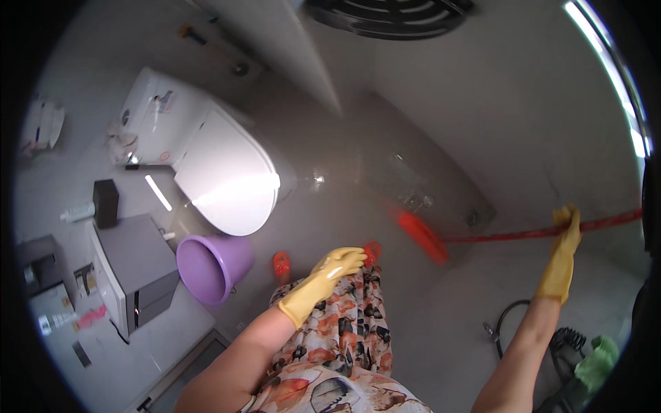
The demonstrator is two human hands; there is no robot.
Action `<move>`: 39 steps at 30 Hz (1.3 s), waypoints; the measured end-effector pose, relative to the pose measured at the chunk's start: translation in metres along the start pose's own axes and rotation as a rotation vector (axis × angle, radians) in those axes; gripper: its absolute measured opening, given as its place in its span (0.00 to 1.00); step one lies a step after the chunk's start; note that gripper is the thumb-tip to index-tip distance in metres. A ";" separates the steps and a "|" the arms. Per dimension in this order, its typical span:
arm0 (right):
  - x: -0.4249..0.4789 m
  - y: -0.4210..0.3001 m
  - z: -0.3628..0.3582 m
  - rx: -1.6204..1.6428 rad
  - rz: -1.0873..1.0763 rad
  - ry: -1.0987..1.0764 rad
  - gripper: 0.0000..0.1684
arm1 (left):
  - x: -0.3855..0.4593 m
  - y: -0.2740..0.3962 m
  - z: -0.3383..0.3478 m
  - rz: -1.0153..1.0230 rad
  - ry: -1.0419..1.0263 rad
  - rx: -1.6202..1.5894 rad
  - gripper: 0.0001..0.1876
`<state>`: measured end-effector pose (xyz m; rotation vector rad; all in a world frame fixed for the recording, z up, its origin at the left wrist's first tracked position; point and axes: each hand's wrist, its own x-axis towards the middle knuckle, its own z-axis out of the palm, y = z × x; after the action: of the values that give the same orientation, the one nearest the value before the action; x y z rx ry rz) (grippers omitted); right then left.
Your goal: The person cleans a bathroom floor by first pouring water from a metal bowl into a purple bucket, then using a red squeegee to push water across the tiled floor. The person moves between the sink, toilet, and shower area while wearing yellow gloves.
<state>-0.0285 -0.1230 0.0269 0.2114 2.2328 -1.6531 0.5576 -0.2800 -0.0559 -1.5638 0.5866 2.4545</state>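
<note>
My right hand (567, 227), in a yellow rubber glove, grips the long red handle (609, 222) of a broom at the right. The broom's red head (422, 237) is low near the floor drain, slightly blurred. My left hand (341, 260), also in a yellow rubber glove, hangs in front of my body above the patterned clothes and holds nothing that I can see. Its fingers are stretched out, close together. Left of it stands a purple plastic bucket (240, 258), its mouth facing up.
A white toilet (232, 175) with its lid down stands at the upper left. A grey vanity cabinet (137, 253) is behind the bucket. The metal floor drain (412, 202) is beyond the broom head. A hose (500, 322) and green cloth (599, 361) lie at the lower right.
</note>
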 end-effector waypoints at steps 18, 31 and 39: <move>-0.447 -0.147 0.025 0.531 -0.360 0.224 0.22 | 0.005 0.132 0.143 -0.620 0.049 -0.853 0.08; -0.608 0.128 0.142 1.082 0.557 1.149 0.16 | 0.212 0.104 -0.151 -0.346 -0.692 -0.932 0.22; -0.622 0.130 0.133 1.139 0.531 1.010 0.06 | 0.202 0.108 -0.155 -0.438 -0.796 -0.892 0.19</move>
<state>0.6154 -0.1541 0.1049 2.0403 1.0676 -2.5139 0.5607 -0.4555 -0.2691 -0.5709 -0.9627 2.7366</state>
